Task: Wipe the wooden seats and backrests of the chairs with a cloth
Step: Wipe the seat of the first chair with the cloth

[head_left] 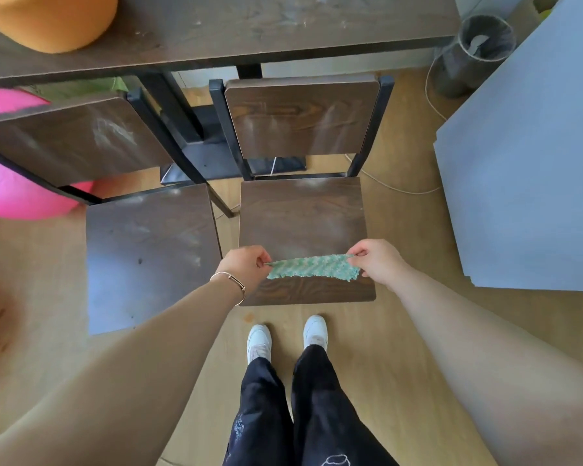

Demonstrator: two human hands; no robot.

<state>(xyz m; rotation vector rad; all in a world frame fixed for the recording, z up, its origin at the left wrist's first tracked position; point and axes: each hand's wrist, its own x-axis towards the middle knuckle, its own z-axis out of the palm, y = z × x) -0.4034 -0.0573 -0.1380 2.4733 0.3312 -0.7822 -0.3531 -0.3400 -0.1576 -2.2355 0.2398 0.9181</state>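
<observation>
Two dark wooden chairs with black frames stand in front of me. The right chair has its seat [300, 216] directly below my hands and its backrest [302, 117] beyond, both with pale smears. The left chair's seat [148, 250] and backrest [78, 139] also show whitish marks. A green-and-white fluffy cloth [313, 268] is stretched above the front of the right seat. My left hand [244, 265] pinches its left end and my right hand [379, 260] pinches its right end.
A dark wooden table [236, 31] stands behind the chairs with an orange object [51, 18] on it. A pink ball [17, 193] lies at the left, a bin [478, 52] at the back right, a large grey board [532, 156] on the right. A white cord [401, 190] runs on the floor.
</observation>
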